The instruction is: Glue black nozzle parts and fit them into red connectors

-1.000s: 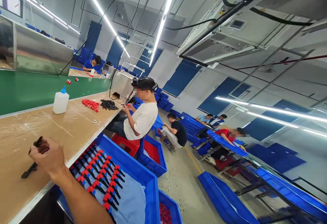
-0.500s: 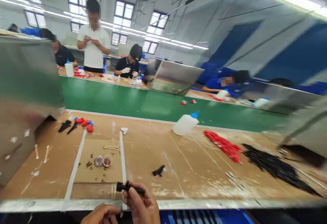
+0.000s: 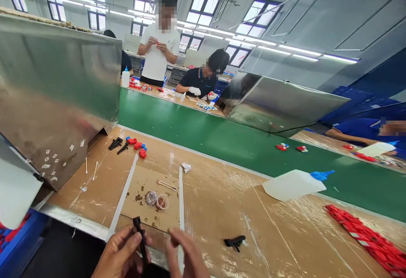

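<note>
- A slender black part is grasped between the thumb and fingers of the left hand, tilted a little, at the near edge of the workbench; its lower end is partly hidden by the hand.
- The right hand is blurred, with its fingers spread and nothing seen to be gripped; it is held just beside the left hand, apart from the part.
- A second black piece is left lying on the bench, to the right of both hands.
- Beyond the hands, a cardboard sheet is flanked by white tape; two small round cups and a pair of cotton swabs are set on it, among brown spots.
- Farther back on the left, more black pieces are placed near red and blue pieces; on the right, a white bottle with a blue nozzle and a red pile are seen.
</note>
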`<state>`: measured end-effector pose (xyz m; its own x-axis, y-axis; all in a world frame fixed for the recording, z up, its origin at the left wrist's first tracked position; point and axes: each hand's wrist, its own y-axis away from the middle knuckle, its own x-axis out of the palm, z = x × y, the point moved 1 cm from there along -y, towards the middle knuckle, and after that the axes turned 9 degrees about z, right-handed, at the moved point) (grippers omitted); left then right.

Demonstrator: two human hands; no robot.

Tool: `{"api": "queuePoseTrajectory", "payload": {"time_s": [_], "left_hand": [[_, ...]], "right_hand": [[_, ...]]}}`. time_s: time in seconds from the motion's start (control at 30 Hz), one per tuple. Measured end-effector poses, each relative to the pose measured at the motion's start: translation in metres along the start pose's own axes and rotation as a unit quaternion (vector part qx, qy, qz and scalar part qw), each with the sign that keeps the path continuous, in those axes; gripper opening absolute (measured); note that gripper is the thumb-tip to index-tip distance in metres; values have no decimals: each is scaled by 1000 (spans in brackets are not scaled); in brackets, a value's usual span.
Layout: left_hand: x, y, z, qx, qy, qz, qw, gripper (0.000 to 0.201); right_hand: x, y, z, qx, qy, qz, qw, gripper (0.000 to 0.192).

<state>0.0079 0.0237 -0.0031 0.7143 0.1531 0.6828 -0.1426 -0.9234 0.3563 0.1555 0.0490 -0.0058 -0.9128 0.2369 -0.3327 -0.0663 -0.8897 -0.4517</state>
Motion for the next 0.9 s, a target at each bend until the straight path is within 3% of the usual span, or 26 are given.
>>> {"api": "queuePoseTrajectory", "payload": {"time_s": [0.13,0.27,0.53,0.7,0.9], "left_hand": [[-2,-9,-9,-25,35,-11,999,45],[-7,-16,-6,-49,77,12,996,48],[-12,-20,-5,-65,79,6,995,49],[-10,-21,-4,-71,123,53,988,39],[-12,-28,7,-112,181,90,973,39]], "right_hand": [[-14,-60,-16,94,53,135,985,30],[-9,-89,-29,93,97,208,969,34],[0,-89,-37,63,100,226,967,30],[-4,-86,-25,37,104,228,967,21],[-12,-75,-19,16,114,154,981,18]]}}
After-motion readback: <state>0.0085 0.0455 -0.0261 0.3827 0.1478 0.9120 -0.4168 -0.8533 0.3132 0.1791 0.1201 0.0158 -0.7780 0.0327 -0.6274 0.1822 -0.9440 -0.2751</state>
